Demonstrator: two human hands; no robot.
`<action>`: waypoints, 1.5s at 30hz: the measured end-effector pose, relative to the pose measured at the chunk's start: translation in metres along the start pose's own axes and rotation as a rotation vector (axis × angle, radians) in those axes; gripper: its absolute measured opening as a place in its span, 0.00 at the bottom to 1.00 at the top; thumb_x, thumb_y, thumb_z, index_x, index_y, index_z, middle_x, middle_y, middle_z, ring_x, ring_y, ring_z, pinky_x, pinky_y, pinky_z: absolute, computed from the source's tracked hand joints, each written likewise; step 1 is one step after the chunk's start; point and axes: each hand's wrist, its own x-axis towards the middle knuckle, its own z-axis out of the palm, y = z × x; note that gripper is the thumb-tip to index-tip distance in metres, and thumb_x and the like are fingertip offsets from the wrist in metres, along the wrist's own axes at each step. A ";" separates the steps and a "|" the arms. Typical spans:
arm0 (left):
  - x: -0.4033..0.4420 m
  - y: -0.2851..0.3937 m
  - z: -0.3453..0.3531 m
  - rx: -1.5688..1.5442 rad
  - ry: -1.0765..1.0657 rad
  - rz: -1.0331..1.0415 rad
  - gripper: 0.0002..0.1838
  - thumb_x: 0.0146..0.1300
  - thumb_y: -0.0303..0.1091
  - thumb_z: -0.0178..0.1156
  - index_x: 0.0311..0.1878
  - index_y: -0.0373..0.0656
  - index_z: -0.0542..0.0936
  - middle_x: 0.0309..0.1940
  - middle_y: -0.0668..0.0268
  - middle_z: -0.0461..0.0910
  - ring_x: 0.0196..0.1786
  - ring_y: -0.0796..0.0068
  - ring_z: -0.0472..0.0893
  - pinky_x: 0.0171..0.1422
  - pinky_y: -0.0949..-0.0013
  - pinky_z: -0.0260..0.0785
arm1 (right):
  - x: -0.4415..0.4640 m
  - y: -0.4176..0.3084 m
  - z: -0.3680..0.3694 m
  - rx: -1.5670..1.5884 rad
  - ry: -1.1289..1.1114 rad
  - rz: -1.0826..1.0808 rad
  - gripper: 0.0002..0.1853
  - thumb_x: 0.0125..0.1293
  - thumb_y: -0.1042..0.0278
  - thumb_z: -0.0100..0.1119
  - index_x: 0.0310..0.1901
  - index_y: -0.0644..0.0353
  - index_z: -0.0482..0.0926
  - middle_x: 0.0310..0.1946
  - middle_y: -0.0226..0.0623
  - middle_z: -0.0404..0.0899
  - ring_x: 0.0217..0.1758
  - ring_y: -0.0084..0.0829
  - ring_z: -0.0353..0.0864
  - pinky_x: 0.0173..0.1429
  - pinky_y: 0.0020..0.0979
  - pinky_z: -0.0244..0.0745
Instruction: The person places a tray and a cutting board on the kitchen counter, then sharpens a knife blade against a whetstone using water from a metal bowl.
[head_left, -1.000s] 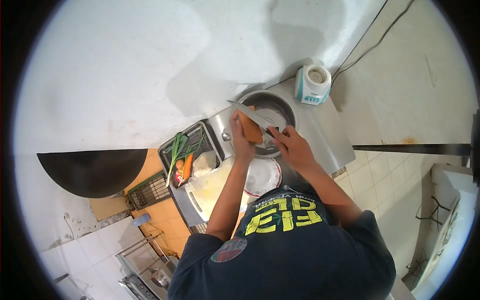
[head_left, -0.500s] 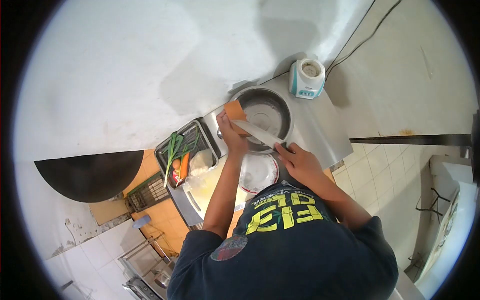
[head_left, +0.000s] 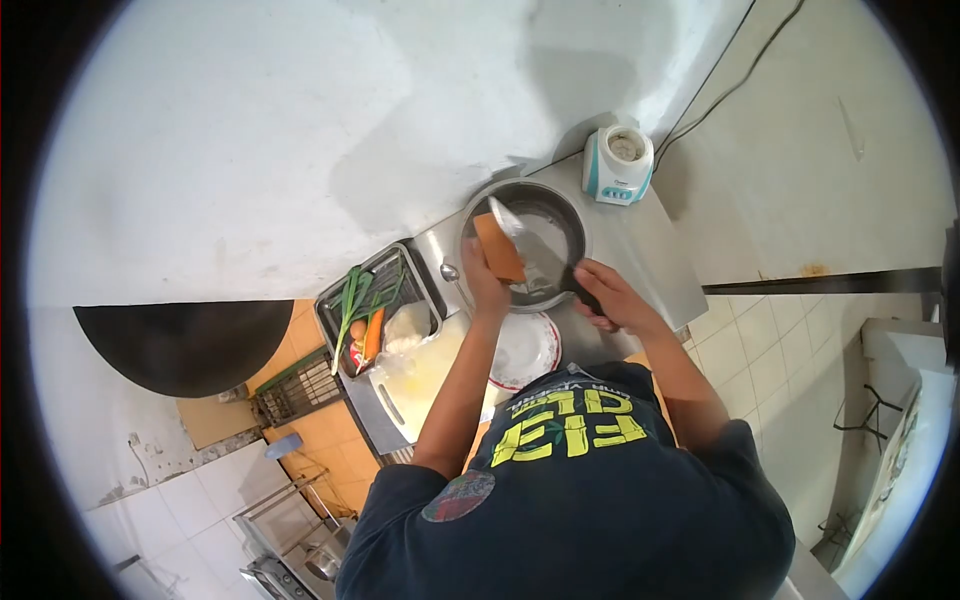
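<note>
My left hand [head_left: 487, 284] is closed around the lower end of a flat-sided orange block [head_left: 497, 247], whose exact kind I cannot tell. In my right hand [head_left: 612, 297] is the black handle of a large kitchen knife [head_left: 541, 262], with the fingers wrapped round it. The wide blade, smeared by motion, points up and left just right of the block; whether they touch I cannot tell. Both are over a round metal basin [head_left: 583, 236]. Below the basin is a white plate [head_left: 525, 352] with a red-patterned rim.
Left of the basin are a spoon [head_left: 450, 272] and a dark tray [head_left: 437, 290] holding green onions [head_left: 350, 300], a carrot [head_left: 374, 335] and a bagged pale item [head_left: 407, 325]. A cutting board [head_left: 410, 380] lies in front. A blender base [head_left: 618, 165] stands at the back right.
The knife has swung steeper and moved to the block's right side, where before its blade crossed the block. My left hand and the block have shifted right and slightly down.
</note>
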 end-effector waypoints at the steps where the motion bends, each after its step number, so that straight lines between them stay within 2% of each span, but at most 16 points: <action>1: 0.002 -0.008 -0.003 0.020 0.016 0.024 0.14 0.82 0.45 0.38 0.49 0.47 0.69 0.39 0.64 0.77 0.37 0.71 0.81 0.42 0.65 0.77 | 0.011 -0.002 0.009 -0.001 -0.022 -0.005 0.15 0.80 0.49 0.46 0.44 0.52 0.69 0.21 0.28 0.70 0.12 0.15 0.58 0.14 0.20 0.50; 6: 0.006 -0.015 -0.017 0.142 -0.009 0.121 0.11 0.82 0.42 0.40 0.47 0.49 0.69 0.40 0.70 0.72 0.43 0.80 0.78 0.49 0.70 0.73 | 0.041 -0.004 0.029 -0.007 -0.062 -0.032 0.16 0.81 0.48 0.44 0.44 0.52 0.68 0.21 0.26 0.69 0.12 0.14 0.58 0.14 0.20 0.51; 9: 0.002 -0.002 -0.008 0.038 0.053 0.093 0.11 0.81 0.41 0.40 0.44 0.49 0.68 0.37 0.71 0.71 0.41 0.80 0.77 0.47 0.70 0.73 | 0.037 -0.002 0.028 -0.029 -0.075 0.014 0.16 0.81 0.47 0.44 0.44 0.52 0.67 0.21 0.26 0.68 0.12 0.14 0.58 0.14 0.20 0.52; 11: 0.008 -0.005 -0.017 0.235 0.031 0.211 0.11 0.81 0.41 0.40 0.43 0.49 0.67 0.35 0.71 0.71 0.41 0.81 0.77 0.47 0.71 0.73 | 0.030 0.003 0.021 -0.016 -0.088 0.027 0.16 0.81 0.48 0.44 0.45 0.53 0.69 0.20 0.27 0.69 0.12 0.15 0.59 0.13 0.20 0.52; 13: 0.012 -0.004 -0.020 0.277 0.028 0.241 0.13 0.82 0.43 0.39 0.41 0.48 0.67 0.34 0.70 0.71 0.39 0.80 0.76 0.45 0.70 0.72 | 0.015 0.003 0.016 -0.054 -0.068 0.068 0.16 0.81 0.49 0.44 0.45 0.53 0.69 0.20 0.27 0.69 0.12 0.15 0.58 0.14 0.20 0.52; 17: 0.013 0.004 -0.014 0.112 0.022 0.142 0.16 0.81 0.46 0.39 0.42 0.46 0.67 0.33 0.65 0.73 0.32 0.74 0.78 0.34 0.68 0.74 | -0.016 0.005 0.002 -0.073 0.002 0.176 0.14 0.80 0.50 0.46 0.46 0.53 0.70 0.19 0.27 0.68 0.12 0.14 0.57 0.14 0.20 0.51; 20: 0.010 0.012 -0.006 0.057 0.024 0.120 0.15 0.82 0.45 0.38 0.42 0.46 0.66 0.34 0.59 0.78 0.26 0.67 0.80 0.27 0.65 0.75 | -0.037 0.008 -0.020 -0.218 0.090 0.150 0.14 0.79 0.51 0.49 0.46 0.54 0.72 0.20 0.30 0.71 0.14 0.15 0.60 0.16 0.23 0.56; 21: 0.011 0.014 -0.005 0.044 0.031 0.123 0.14 0.82 0.44 0.37 0.41 0.47 0.65 0.35 0.57 0.80 0.24 0.65 0.80 0.25 0.64 0.75 | -0.036 0.014 -0.024 -0.342 0.167 0.050 0.14 0.79 0.52 0.50 0.46 0.55 0.73 0.20 0.32 0.73 0.15 0.19 0.64 0.19 0.25 0.60; 23: 0.014 0.014 -0.011 0.055 -0.016 0.068 0.15 0.82 0.46 0.37 0.46 0.46 0.67 0.37 0.56 0.81 0.28 0.65 0.81 0.27 0.64 0.76 | -0.031 0.028 -0.033 -0.590 0.321 -0.150 0.14 0.78 0.53 0.52 0.47 0.56 0.75 0.21 0.38 0.76 0.17 0.27 0.71 0.24 0.30 0.67; 26: 0.009 0.012 -0.008 0.023 -0.044 0.035 0.16 0.82 0.47 0.36 0.54 0.47 0.69 0.41 0.56 0.81 0.32 0.66 0.82 0.30 0.65 0.76 | -0.021 0.006 -0.001 -0.881 0.536 -0.394 0.14 0.74 0.58 0.58 0.52 0.59 0.77 0.28 0.42 0.81 0.30 0.37 0.82 0.38 0.36 0.75; 29: 0.005 0.002 0.001 -0.037 -0.031 0.007 0.19 0.81 0.48 0.36 0.61 0.48 0.69 0.45 0.56 0.80 0.33 0.67 0.81 0.31 0.65 0.76 | 0.006 0.006 0.020 -1.020 0.639 -0.731 0.17 0.70 0.59 0.62 0.55 0.58 0.77 0.36 0.43 0.82 0.37 0.47 0.83 0.41 0.41 0.77; 30: 0.004 -0.001 0.000 -0.057 -0.021 -0.005 0.19 0.81 0.48 0.36 0.63 0.48 0.68 0.46 0.57 0.79 0.34 0.67 0.81 0.31 0.66 0.76 | 0.013 0.004 0.028 -1.036 0.623 -0.714 0.17 0.70 0.59 0.62 0.55 0.57 0.77 0.38 0.43 0.82 0.37 0.47 0.83 0.41 0.42 0.78; 33: -0.001 0.004 -0.003 -0.074 -0.113 -0.035 0.21 0.81 0.51 0.37 0.65 0.49 0.67 0.48 0.65 0.78 0.44 0.74 0.80 0.38 0.70 0.78 | 0.026 -0.001 0.047 -1.158 0.564 -0.613 0.17 0.70 0.59 0.59 0.56 0.55 0.77 0.41 0.41 0.79 0.38 0.48 0.83 0.40 0.44 0.79; 36: -0.001 0.014 0.002 -0.084 -0.096 -0.030 0.21 0.81 0.50 0.36 0.66 0.50 0.67 0.48 0.65 0.78 0.42 0.74 0.80 0.37 0.68 0.78 | 0.032 0.004 0.054 -1.212 0.551 -0.569 0.17 0.72 0.59 0.57 0.57 0.55 0.77 0.39 0.40 0.78 0.38 0.48 0.83 0.40 0.44 0.79; 42: 0.004 0.010 -0.006 -0.035 0.011 -0.044 0.16 0.81 0.46 0.36 0.56 0.49 0.69 0.46 0.67 0.76 0.41 0.75 0.79 0.37 0.69 0.77 | 0.015 0.018 0.050 -1.286 0.456 -0.501 0.19 0.74 0.56 0.52 0.60 0.57 0.76 0.40 0.41 0.79 0.37 0.45 0.84 0.38 0.45 0.81; 45: 0.010 -0.002 -0.007 -0.089 0.071 -0.015 0.15 0.82 0.45 0.35 0.55 0.51 0.70 0.42 0.66 0.78 0.38 0.71 0.80 0.36 0.64 0.76 | -0.001 0.020 0.047 -1.334 0.436 -0.456 0.19 0.74 0.56 0.52 0.59 0.58 0.77 0.39 0.40 0.80 0.37 0.45 0.84 0.38 0.45 0.81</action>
